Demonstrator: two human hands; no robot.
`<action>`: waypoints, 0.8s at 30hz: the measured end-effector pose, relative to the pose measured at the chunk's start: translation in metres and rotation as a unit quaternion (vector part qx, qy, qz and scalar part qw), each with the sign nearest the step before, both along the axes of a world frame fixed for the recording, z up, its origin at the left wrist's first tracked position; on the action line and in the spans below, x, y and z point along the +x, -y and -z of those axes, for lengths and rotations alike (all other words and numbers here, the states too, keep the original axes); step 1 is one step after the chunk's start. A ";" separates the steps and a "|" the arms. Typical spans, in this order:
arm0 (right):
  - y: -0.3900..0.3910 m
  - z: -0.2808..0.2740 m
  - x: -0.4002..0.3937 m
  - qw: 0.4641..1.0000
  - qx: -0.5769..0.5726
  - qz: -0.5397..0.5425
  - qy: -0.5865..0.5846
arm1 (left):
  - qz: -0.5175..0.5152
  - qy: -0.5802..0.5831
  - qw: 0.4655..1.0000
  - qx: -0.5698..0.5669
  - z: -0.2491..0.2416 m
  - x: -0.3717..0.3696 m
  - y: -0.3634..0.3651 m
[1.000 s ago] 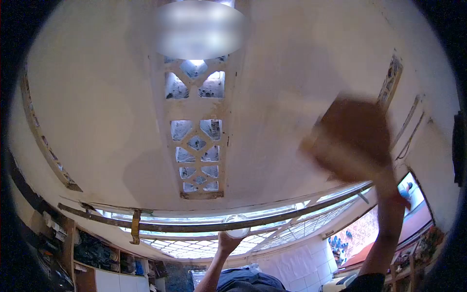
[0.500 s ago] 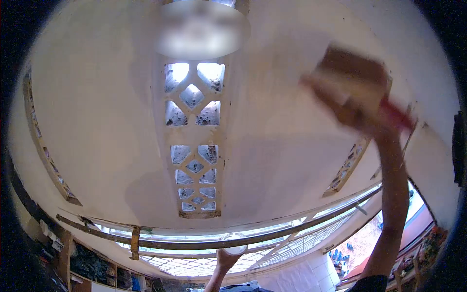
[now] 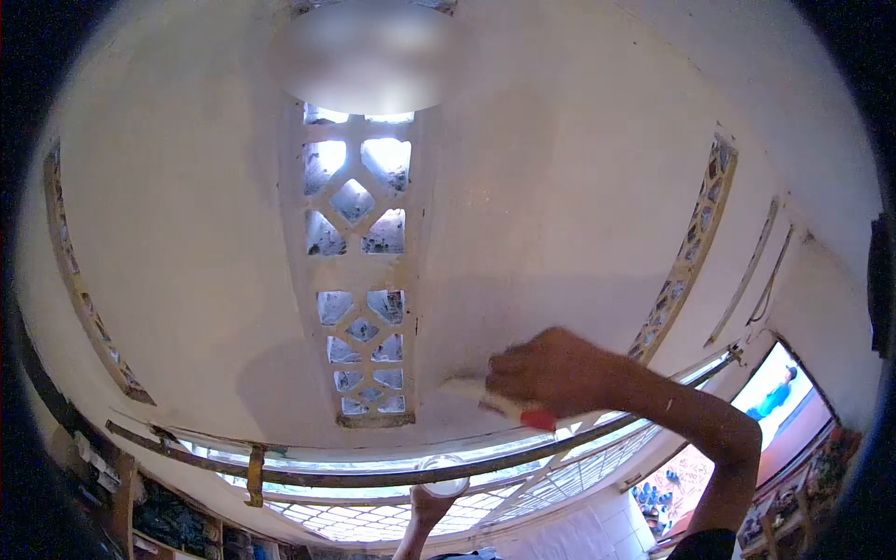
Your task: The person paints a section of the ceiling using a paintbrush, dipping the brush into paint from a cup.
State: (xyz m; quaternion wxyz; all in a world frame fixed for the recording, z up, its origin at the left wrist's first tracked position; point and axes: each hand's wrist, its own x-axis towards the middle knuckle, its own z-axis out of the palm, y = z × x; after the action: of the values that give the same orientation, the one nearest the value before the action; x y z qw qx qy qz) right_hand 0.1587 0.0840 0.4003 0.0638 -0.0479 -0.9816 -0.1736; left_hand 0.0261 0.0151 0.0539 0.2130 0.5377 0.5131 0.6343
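Note:
My right hand (image 3: 551, 373) is closed around a wide paintbrush (image 3: 539, 419) with a red handle end showing below the fingers. Its head meets the pale wall (image 3: 523, 224) low down, just right of the central column of patterned vent openings (image 3: 355, 329). Further down, my left hand (image 3: 431, 506) grips a round white container (image 3: 444, 483) from below. The container overlaps a long horizontal rail (image 3: 364, 480) in this view, and its contents look whitish.
Beneath the rail runs a window with a white lattice grille (image 3: 345, 518). An open doorway at the right shows a person in blue (image 3: 773, 397) outside and several shoes (image 3: 656, 497). Shelves with dark items (image 3: 173, 509) stand lower left. A narrow vent strip (image 3: 691, 243) lies right.
My right hand has swept down and left with the paintbrush, from high on the right to low beside the central vents. The left hand still holds the container. The view has shifted slightly.

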 end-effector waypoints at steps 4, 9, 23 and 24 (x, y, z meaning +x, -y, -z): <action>0.020 -0.086 0.010 0.979 0.129 0.101 -0.124 | -0.009 -0.016 1.000 0.020 -0.001 -0.002 -0.001; 0.026 -0.160 0.032 0.872 0.311 -0.030 -0.376 | 0.003 0.017 1.000 0.012 -0.008 0.000 0.003; 0.013 -0.059 -0.011 0.998 -0.041 0.053 0.021 | 0.009 0.011 1.000 -0.021 0.001 -0.002 0.000; 0.012 -0.071 -0.009 0.998 0.027 0.039 -0.038 | 0.000 0.004 1.000 -0.021 0.005 -0.002 -0.001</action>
State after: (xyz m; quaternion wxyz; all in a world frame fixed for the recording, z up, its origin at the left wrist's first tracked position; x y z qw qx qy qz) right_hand 0.1495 0.0717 0.4716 0.0959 -0.0909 -0.9707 -0.2007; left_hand 0.0245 0.0163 0.0492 0.2260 0.5305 0.5253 0.6258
